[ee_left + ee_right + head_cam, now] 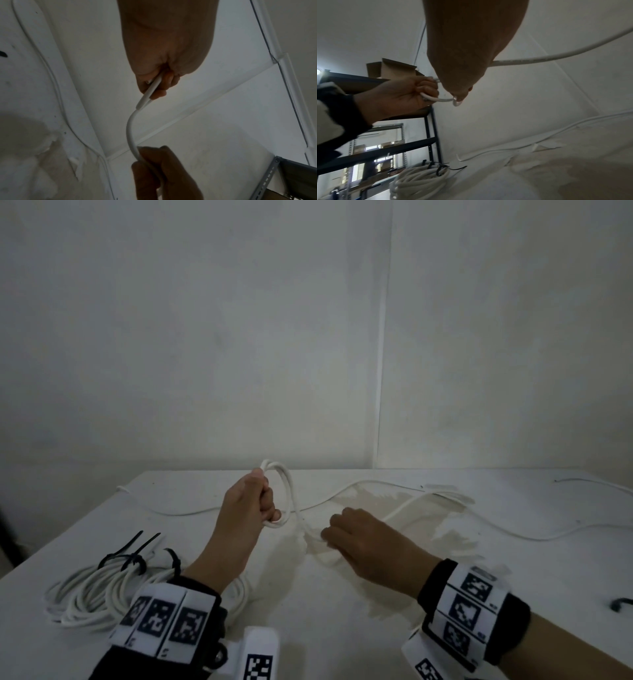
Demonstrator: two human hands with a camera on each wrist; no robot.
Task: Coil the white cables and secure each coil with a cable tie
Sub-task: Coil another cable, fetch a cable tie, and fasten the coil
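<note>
Two hands are on the same white cable (359,487) here. The person's left hand (251,501) is up off the table (445,611), fist curled tight around a small loop (282,494) of that cable, so it's gripping the start of a coil. The right hand (363,539) sits just beside it, lower and close to the tabletop, fingers curled around the strand that runs over from the loop. In the right wrist view the cable comes out the back of that fist and trails off across the table toward the far right. Down at the near left corner there's a finished coil (102,594) lying flat, already cinched with black cable ties (132,554) whose tails stick out. Another small dark bit (620,604) lies at the right edge, too blurry to tell what it is.
</note>
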